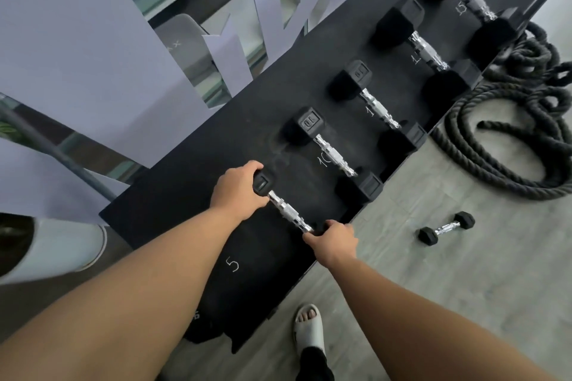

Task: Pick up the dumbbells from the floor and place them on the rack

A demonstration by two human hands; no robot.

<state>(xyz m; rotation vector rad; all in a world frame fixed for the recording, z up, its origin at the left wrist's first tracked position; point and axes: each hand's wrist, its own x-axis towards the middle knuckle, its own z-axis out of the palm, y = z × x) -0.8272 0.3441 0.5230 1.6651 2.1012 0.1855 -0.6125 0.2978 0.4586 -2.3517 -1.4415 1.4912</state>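
A small black hex dumbbell [288, 212] with a chrome handle lies on the black rack top [192, 182], just above a chalked "5". My left hand [238, 192] grips its far head. My right hand [332, 241] covers its near head at the rack's front edge. A second small dumbbell [446, 228] lies on the grey floor to the right of the rack, apart from both hands. Several larger dumbbells [335, 155] sit in a row further along the rack, beside chalked weight numbers.
A coiled black battle rope [507, 139] lies on the floor beyond the loose dumbbell. My foot in a white slide sandal [309, 331] stands beside the rack's front edge. A mirrored wall with pale panels [93, 40] runs behind the rack.
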